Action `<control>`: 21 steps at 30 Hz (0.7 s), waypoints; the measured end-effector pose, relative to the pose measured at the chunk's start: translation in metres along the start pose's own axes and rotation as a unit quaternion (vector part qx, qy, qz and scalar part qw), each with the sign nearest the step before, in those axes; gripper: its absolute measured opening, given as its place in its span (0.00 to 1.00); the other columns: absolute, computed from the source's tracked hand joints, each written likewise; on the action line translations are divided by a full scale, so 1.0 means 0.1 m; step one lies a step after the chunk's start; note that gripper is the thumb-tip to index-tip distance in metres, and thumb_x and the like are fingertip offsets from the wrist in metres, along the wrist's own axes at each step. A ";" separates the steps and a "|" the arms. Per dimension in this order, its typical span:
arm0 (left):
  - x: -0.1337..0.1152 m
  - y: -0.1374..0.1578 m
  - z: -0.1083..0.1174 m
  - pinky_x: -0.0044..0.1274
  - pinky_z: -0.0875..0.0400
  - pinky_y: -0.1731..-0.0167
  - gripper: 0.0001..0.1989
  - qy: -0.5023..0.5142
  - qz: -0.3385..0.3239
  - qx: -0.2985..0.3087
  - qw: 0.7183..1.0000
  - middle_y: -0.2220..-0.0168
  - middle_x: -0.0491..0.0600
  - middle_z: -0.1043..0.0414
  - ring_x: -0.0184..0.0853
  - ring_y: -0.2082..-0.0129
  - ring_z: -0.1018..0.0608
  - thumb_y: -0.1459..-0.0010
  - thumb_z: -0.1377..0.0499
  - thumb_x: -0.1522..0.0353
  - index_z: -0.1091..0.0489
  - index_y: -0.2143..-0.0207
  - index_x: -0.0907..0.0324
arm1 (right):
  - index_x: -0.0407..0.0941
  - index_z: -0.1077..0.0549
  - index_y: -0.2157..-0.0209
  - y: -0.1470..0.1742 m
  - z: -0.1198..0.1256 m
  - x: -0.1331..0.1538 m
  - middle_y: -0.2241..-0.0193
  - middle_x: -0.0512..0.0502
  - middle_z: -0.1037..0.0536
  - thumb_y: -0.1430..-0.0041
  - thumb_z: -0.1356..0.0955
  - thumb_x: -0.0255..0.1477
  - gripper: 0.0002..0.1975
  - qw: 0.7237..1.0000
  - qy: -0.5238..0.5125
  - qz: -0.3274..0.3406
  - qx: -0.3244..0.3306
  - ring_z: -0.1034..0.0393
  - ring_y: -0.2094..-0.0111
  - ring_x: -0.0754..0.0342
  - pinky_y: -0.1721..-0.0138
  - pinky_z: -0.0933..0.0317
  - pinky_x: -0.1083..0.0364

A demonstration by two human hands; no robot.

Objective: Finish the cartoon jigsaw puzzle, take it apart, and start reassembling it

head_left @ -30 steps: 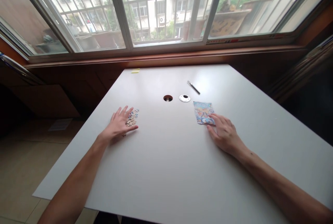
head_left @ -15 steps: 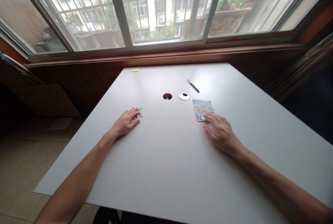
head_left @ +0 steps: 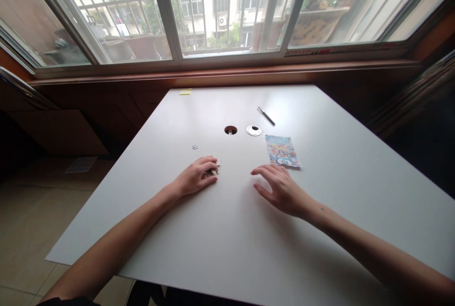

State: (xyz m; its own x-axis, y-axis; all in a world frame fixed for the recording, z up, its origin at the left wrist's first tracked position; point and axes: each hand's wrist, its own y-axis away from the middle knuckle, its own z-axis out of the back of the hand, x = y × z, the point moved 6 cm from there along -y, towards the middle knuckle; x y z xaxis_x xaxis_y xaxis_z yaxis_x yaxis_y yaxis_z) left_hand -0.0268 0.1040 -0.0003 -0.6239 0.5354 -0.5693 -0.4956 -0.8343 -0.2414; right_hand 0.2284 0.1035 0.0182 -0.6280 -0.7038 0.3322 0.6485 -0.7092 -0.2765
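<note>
My left hand (head_left: 195, 176) rests on the white table (head_left: 199, 239), thumb and fingers curved around a small pile of jigsaw puzzle pieces (head_left: 212, 172). Part of the pile is hidden under the palm. One loose puzzle piece (head_left: 195, 147) lies by itself beyond that hand. My right hand (head_left: 284, 190) hovers just over the tabletop with nothing in it, thumb and fingers apart. Beyond its knuckles lies a flat, colourful picture card or packet (head_left: 282, 150), blue and orange, its print too small to read.
A round cable hole (head_left: 231, 130) opens in the tabletop, with its silver cover (head_left: 253, 130) lying beside it. Farther back lies a dark pen-like tool (head_left: 266, 115). A yellow sticky note (head_left: 185, 92) is at the far edge, below the barred window (head_left: 227, 12).
My left hand has slid right and nearer with the pile, leaving one piece behind. My right hand has come off the picture card and moved left and nearer.
</note>
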 end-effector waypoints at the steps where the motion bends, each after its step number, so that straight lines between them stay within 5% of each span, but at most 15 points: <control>1: -0.08 -0.05 -0.05 0.35 0.37 0.37 0.13 0.010 -0.015 0.006 1.000 0.39 0.55 0.34 0.43 0.36 0.34 0.37 0.40 0.62 0.28 0.51 0.55 | 0.46 0.29 0.51 -0.10 -0.04 0.07 0.53 0.40 0.24 0.34 0.36 0.32 0.11 1.000 -0.014 0.008 0.016 0.32 0.51 0.44 0.47 0.39 0.42; 6: -0.21 -0.20 -0.08 0.36 0.35 0.40 0.24 0.087 -0.027 -0.003 0.996 0.42 0.57 0.32 0.46 0.41 0.30 0.45 0.32 0.56 0.29 0.49 0.55 | 0.44 0.29 0.48 -0.57 -0.25 0.15 0.54 0.39 0.25 0.38 0.31 0.30 0.17 0.995 -0.077 0.049 0.032 0.34 0.52 0.44 0.49 0.36 0.45; 13: 0.03 -0.19 0.17 0.34 0.32 0.44 0.16 0.301 0.052 -0.024 0.952 0.44 0.56 0.32 0.43 0.43 0.28 0.37 0.43 0.58 0.29 0.53 0.59 | 0.46 0.24 0.57 -0.68 -0.32 0.10 0.59 0.41 0.26 0.37 0.32 0.28 0.07 0.995 -0.073 0.067 0.022 0.33 0.57 0.48 0.53 0.35 0.48; 17: -0.10 -0.33 0.24 0.31 0.30 0.48 0.11 0.121 0.026 0.019 0.992 0.52 0.53 0.28 0.40 0.50 0.26 0.39 0.40 0.63 0.26 0.55 0.57 | 0.44 0.25 0.63 -0.65 -0.27 0.18 0.63 0.41 0.25 0.34 0.34 0.27 0.06 0.997 -0.029 0.075 0.020 0.33 0.61 0.49 0.58 0.37 0.51; 21: -0.28 -0.37 0.13 0.31 0.30 0.52 0.12 -0.030 -0.010 0.031 0.999 0.56 0.52 0.27 0.41 0.54 0.26 0.41 0.37 0.63 0.25 0.56 0.57 | 0.43 0.26 0.65 -0.62 -0.27 0.21 0.65 0.41 0.25 0.32 0.37 0.27 0.10 0.995 0.043 0.088 0.023 0.34 0.64 0.50 0.61 0.39 0.52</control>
State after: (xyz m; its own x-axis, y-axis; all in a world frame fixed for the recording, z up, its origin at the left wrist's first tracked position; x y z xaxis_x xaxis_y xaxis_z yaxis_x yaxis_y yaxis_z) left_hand 0.0008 0.1213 0.0346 -0.6477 0.5603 -0.5163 -0.5434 -0.8147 -0.2025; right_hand 0.1629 0.1316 0.0179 -0.5358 -0.8196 0.2028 0.7698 -0.5729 -0.2814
